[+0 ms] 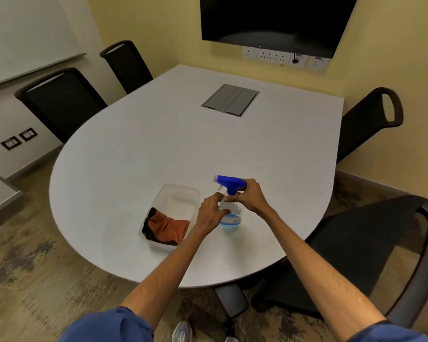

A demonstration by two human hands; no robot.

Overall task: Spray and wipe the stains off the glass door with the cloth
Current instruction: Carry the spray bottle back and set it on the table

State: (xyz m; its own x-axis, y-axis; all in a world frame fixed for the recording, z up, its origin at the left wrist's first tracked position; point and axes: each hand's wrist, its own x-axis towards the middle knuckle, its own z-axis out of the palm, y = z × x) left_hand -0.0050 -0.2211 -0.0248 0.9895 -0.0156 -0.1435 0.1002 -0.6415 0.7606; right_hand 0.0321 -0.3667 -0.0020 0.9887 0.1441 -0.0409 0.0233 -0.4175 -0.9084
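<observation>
A clear spray bottle [230, 219] with a blue trigger head and a little blue liquid stands on the white table [158, 144]. My right hand [250, 197] grips its neck just under the blue head. My left hand [210, 213] holds the bottle's body from the left side. An orange and black cloth [167, 228] lies crumpled in a clear plastic tub [183, 193] right beside my left hand. No glass door is in view.
Black chairs stand around the table: two at the far left [62, 102], one at the right [371, 119], one near right [356, 255]. A grey cable hatch [230, 99] sits in the tabletop. A dark screen [277, 18] hangs on the yellow wall.
</observation>
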